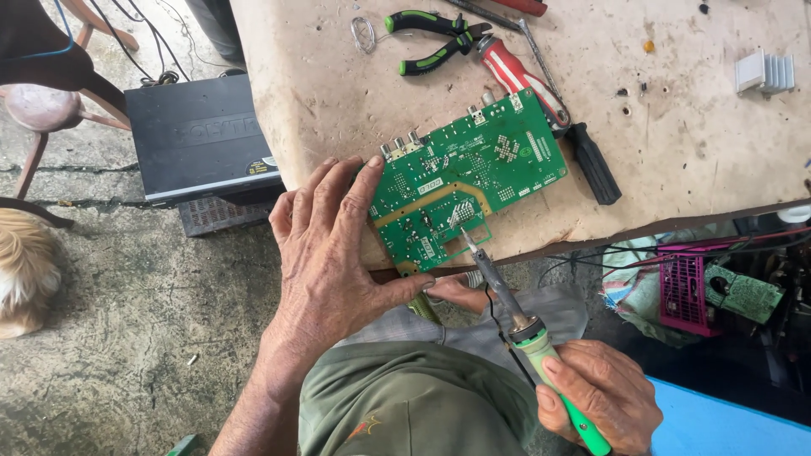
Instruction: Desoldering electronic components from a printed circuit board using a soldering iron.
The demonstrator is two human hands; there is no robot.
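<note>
Right hand (601,395), nearest the camera at lower right: fingers curled shut around the green handle of a soldering iron (517,317). The iron slants up and to the left from the fist; its metal tip meets the near part of the circuit board (460,181), just beside a block of slanted white markings. A thin dark cord runs down from the iron's collar.

Left hand (325,245), just beyond and to the left: palm down, fingers spread and unclenched, gripping nothing. Fingertips press on the left end of the circuit board; the thumb stretches right under the board's near edge, along the table rim.

Circuit board: green, lying flat and skewed on the worn table (693,143), its near corner at the table's front edge. A row of round metal sockets lines its far left edge. The board sits between the two hands, the left one on it, the right one well back from it and joined to it only by the iron.

Farther back on the table: red-handled screwdriver (517,72) and a black-handled tool (594,163) just beside the board's far right corner; green-and-black pliers (432,38) beyond; a small ribbed metal block (764,72) at far right.

On the floor to the left: black box-shaped device (198,135).
</note>
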